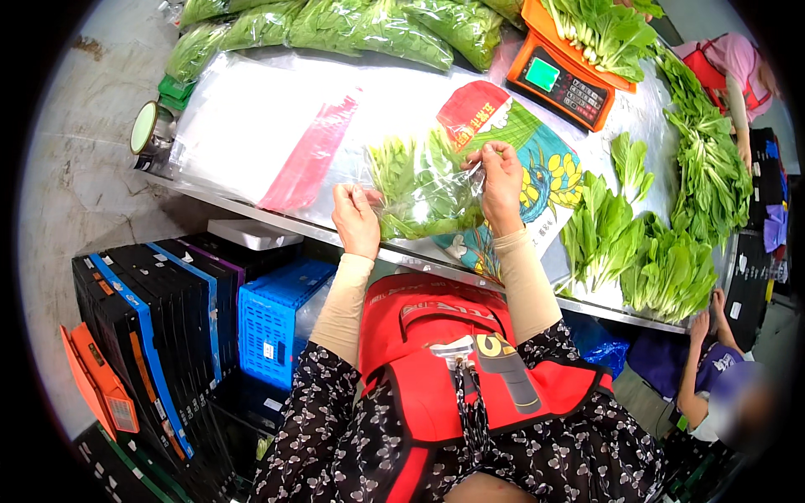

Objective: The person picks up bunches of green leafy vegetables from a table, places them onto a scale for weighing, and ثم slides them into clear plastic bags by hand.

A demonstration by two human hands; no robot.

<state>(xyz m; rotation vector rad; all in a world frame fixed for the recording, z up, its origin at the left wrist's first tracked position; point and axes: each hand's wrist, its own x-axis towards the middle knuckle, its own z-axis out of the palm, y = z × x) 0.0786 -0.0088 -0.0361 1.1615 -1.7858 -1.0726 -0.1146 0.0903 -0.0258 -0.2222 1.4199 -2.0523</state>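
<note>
A clear plastic bag of leafy greens (426,186) lies at the table's near edge, directly in front of me. My left hand (356,220) pinches its left side, fingers curled in at the film. On the opposite side, my right hand (501,186) holds the bag's upper right edge between thumb and fingers. Beneath the bag and to its right is a printed sack (549,172) in green, red and yellow. Flat clear bags with a pink strip (312,155) are piled to the left.
Loose leafy greens (599,226) cover the table's right side. An orange digital scale (566,88) bears more greens. Filled bags of greens (365,33) line the back. Below stand a blue crate (268,323) and black crates (138,335). Two other people are at the right.
</note>
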